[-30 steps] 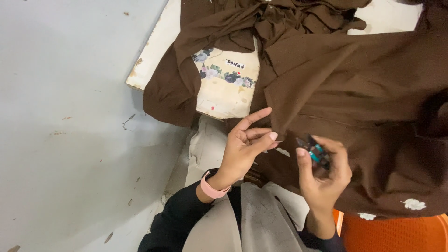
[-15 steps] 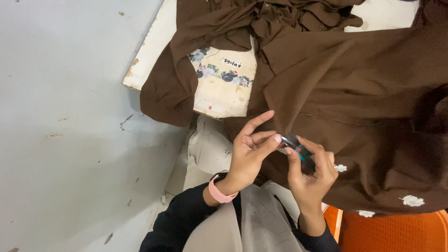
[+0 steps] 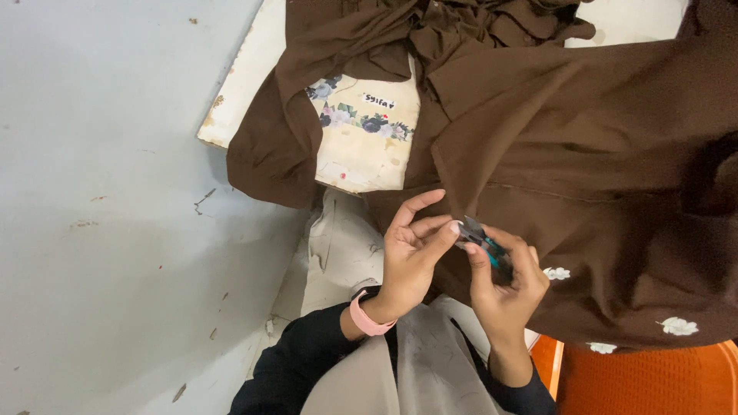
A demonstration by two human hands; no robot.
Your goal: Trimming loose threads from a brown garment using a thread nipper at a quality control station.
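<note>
Snips point(image 3: 483, 240), small with teal handles and probably thread cutters, sit clasped in the right hand point(image 3: 507, 284), while the left hand point(image 3: 411, 257) pinches at their tip with thumb and forefinger. Both hands work over brown fabric point(image 3: 584, 169) spread across a worn white table point(image 3: 361, 154).

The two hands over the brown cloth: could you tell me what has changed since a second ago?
The left hand closed in until its fingertips met the small teal tool that the right hand holds. The brown cloth and the board stayed put.
</note>
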